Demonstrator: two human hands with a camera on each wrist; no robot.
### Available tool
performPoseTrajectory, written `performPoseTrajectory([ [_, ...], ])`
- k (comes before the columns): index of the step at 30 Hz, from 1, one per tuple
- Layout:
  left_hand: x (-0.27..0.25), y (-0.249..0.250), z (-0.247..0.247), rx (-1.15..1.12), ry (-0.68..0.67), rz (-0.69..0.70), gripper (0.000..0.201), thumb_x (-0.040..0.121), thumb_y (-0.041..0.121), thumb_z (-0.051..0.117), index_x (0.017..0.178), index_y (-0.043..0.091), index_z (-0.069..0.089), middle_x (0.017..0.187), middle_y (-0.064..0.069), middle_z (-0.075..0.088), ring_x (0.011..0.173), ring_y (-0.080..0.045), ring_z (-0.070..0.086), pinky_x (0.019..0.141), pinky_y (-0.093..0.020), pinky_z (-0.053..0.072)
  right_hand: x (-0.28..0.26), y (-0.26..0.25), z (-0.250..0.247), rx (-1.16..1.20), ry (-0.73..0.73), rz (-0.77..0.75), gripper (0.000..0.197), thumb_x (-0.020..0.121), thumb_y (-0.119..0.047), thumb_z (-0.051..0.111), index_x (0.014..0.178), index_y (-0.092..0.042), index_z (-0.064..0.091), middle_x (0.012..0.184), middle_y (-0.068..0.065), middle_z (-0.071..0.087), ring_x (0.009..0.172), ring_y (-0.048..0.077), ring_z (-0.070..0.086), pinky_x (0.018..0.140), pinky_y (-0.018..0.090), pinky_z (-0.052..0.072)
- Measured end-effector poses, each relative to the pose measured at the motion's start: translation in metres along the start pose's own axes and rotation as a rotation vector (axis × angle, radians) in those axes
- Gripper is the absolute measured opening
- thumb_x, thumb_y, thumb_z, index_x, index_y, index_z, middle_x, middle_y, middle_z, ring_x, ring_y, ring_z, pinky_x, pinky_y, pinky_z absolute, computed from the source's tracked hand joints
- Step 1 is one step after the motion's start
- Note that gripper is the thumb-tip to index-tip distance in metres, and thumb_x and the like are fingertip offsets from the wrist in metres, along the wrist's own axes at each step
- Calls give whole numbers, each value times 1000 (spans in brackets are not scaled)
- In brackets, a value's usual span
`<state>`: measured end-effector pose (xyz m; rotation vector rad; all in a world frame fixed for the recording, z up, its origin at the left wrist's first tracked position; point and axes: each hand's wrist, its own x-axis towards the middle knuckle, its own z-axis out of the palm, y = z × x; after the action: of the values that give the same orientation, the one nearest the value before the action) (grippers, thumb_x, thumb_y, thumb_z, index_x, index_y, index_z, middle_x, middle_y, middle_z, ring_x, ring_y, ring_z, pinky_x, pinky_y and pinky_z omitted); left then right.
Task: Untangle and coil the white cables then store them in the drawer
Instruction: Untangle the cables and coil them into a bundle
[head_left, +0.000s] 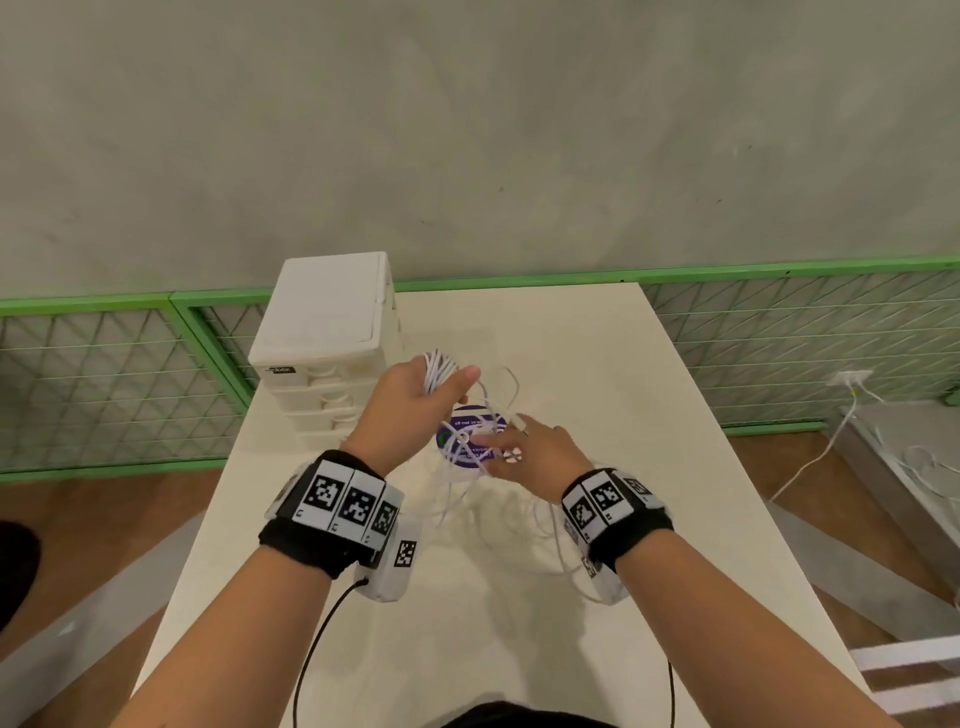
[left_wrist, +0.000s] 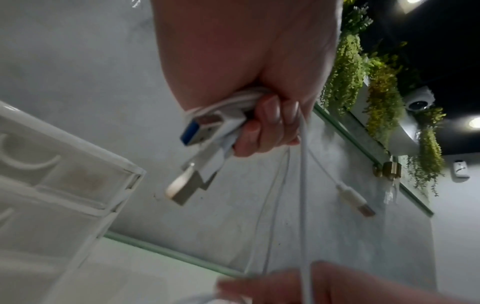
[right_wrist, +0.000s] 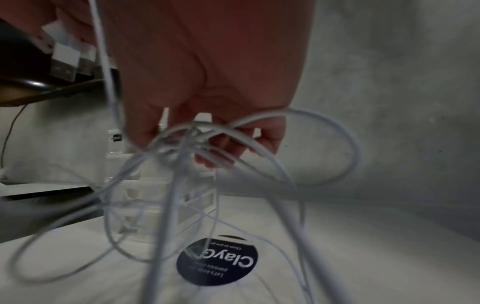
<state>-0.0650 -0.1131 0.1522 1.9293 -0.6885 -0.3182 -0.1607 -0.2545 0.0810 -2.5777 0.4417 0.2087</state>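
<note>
The white surface carries a drawer unit at its far-left corner. Above the middle, the left hand grips a bundle of white cables; the right hand curls its fingers around loose strands over a round sticker.

The far-left corner of the white table is taken up by the stacked drawer unit, whose drawer fronts are seen shut. The middle is crossed by loose white cables draped over a round dark sticker. Bare tabletop is left along the right side and the near edge.
</note>
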Motion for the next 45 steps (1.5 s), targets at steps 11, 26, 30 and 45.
performPoseTrajectory([
  [11,-5,-12,7,194,-60,-26,52,85,47,59,74,-3,51,73,-19,57,67,-28,54,68,-43,47,2,21,-9,31,594,-39,29,76,-39,72,102,-26,71,105,5,59,98,23,53,84,36,35],
  [26,2,-13,5,363,-12,91,55,90,47,52,74,-5,59,76,-18,57,74,-30,57,73,-43,44,-2,17,-4,-49,-64,24,137,49,-68,76,146,-30,-13,157,5,-17,145,20,-14,117,53,-5],
  [30,7,-18,-1,422,13,65,55,90,49,51,76,-4,59,78,-17,59,76,-31,57,74,-42,45,1,22,-7,-95,196,-63,81,71,-52,70,140,-32,32,143,0,42,134,23,33,106,40,24],
  [45,10,-8,-2,361,-15,9,56,87,51,53,81,-5,59,80,-19,65,75,-31,60,73,-44,47,1,35,-10,-170,-197,252,135,52,-75,68,148,-18,-10,159,1,8,146,23,3,113,62,-2],
])
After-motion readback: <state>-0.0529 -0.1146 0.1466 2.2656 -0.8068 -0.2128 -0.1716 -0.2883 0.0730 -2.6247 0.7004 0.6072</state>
